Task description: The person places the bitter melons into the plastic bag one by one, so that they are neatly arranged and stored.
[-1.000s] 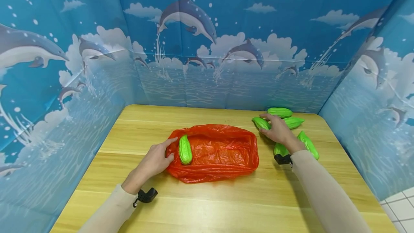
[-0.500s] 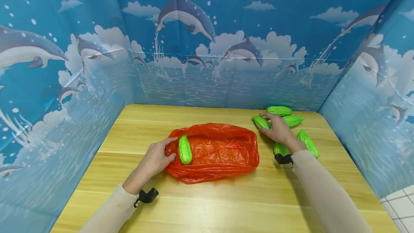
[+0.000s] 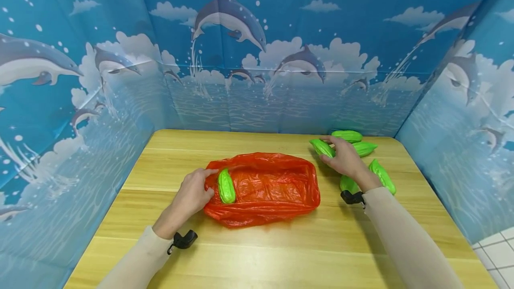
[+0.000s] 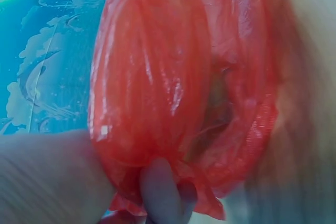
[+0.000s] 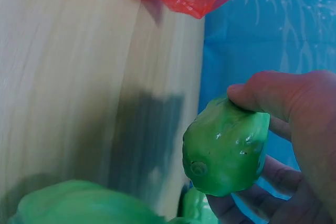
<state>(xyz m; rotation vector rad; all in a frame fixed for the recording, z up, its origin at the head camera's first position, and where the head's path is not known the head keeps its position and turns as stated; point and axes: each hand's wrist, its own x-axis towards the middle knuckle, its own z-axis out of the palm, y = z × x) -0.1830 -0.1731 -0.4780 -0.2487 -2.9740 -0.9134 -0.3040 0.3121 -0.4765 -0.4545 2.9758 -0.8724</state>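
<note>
My left hand (image 3: 192, 194) pinches the left end of a red plastic bag (image 3: 277, 211), which lies wide open in the middle of the table. The left wrist view shows the film of the bag (image 4: 152, 77) bunched between thumb and finger. One green bitter melon (image 3: 226, 186) lies inside, near that hand. At the right, my right hand (image 3: 346, 157) grips another bitter melon (image 3: 321, 147). In the right wrist view, thumb and fingers wrap round this held melon (image 5: 223, 153), its blunt stem end towards the camera; it looks raised off the table.
More bitter melons surround my right hand: one at the back edge (image 3: 347, 136), one just behind the hand (image 3: 365, 148), one at the right (image 3: 382, 176) and one partly hidden under the wrist (image 3: 348, 184). A dolphin-print curtain (image 3: 257, 101) encloses the wooden table (image 3: 257, 258).
My right hand has raised its bitter melon slightly and shifted it a little left. My left hand and the bag end, with the melon inside, have moved slightly left.
</note>
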